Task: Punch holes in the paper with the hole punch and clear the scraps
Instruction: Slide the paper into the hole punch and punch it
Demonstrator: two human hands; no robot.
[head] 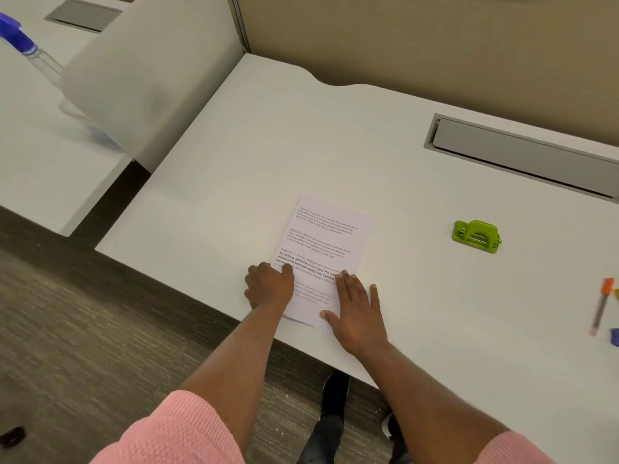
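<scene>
A printed sheet of paper [321, 242] lies near the front edge of the white desk [234, 182]. My left hand [269, 284] rests curled on the sheet's left edge, thumb on the print. My right hand [360, 313] lies flat with fingers spread over the sheet's lower right corner. A green hole punch [477, 236] stands on the desk to the right of the paper, well apart from both hands. Neither hand lifts anything.
A grey cable tray lid [522, 159] is set into the desk at the back right. An orange-capped pen [601, 304] and a blue item [614, 336] lie at the right edge. A partition [150, 78] and a blue-capped bottle [30, 45] stand at left.
</scene>
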